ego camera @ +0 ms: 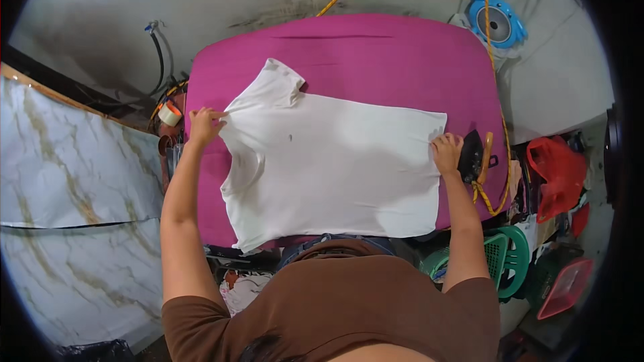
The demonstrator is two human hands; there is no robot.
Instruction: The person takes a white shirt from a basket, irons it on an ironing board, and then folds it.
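Observation:
A white T-shirt (342, 161) lies spread sideways across a table with a magenta cloth cover (392, 60). Its neck opening faces left and its hem faces right. My left hand (205, 125) pinches the shirt at the far shoulder, beside the neckline. At the other end, my right hand (447, 153) grips the hem near its upper part. Just right of that hand stands a clothes iron (470, 156) with a dark body and a wooden handle (485, 157). A yellow cord is tied at the iron's near end. The far sleeve points away from me, slightly creased.
The yellow cord (493, 55) hangs down the table's right side. A blue fan (495, 22) is at the back right. A tape roll (170, 113) sits by the left edge. Right of the table are a red plastic bag (556, 176), a green plastic chair (515, 261) and a pink-rimmed basket (566, 289).

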